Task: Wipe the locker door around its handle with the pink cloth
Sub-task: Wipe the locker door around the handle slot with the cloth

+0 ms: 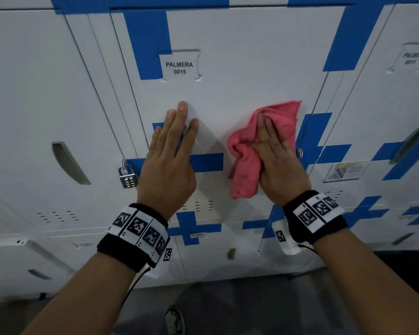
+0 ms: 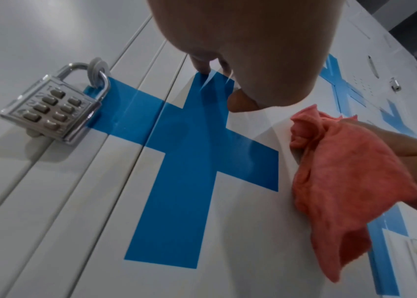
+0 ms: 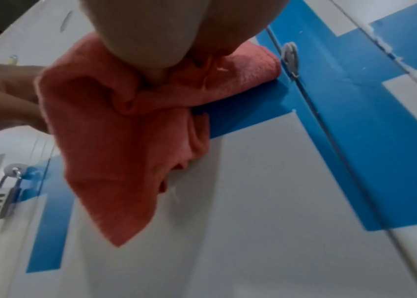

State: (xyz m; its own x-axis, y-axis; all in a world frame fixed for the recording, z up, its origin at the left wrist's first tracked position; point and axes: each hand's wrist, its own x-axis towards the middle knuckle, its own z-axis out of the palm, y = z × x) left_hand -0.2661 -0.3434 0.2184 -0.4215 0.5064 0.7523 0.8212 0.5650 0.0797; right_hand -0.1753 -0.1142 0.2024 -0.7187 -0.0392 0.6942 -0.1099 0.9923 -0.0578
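While the left hand (image 1: 169,155) lies flat on the white locker door (image 1: 240,68), fingers straight and close together and holding nothing, the right hand (image 1: 278,155) presses the pink cloth (image 1: 246,175) against the same door. In the head view the cloth sits right of centre; its upper part is spread beneath the right hand's extended fingers, a bunched fold bulges out on the thumb side, and a loose tail hangs down past the heel of the palm. Whether the thumb pinches that fold cannot be told, since the cloth hides it. The two hands are near each other but apart, with bare door between them.

A blue tape cross (image 2: 197,153) runs under and beside the left hand, and in the left wrist view the fingertips (image 2: 203,67) touch its upper arm. A silver combination padlock (image 1: 128,178) hangs from a hasp at the door's left edge, just left of the left wrist. Above the hands, in the upper middle of the frame, a label (image 1: 179,67) reads "PALMERA 0015". At the door's right edge, just beside the cloth, a small empty hasp ring (image 3: 289,56) sticks out. The neighbouring door at the left of the frame has a recessed handle slot (image 1: 69,163). Both wrists wear black bands with black-and-white square markers (image 1: 140,228).
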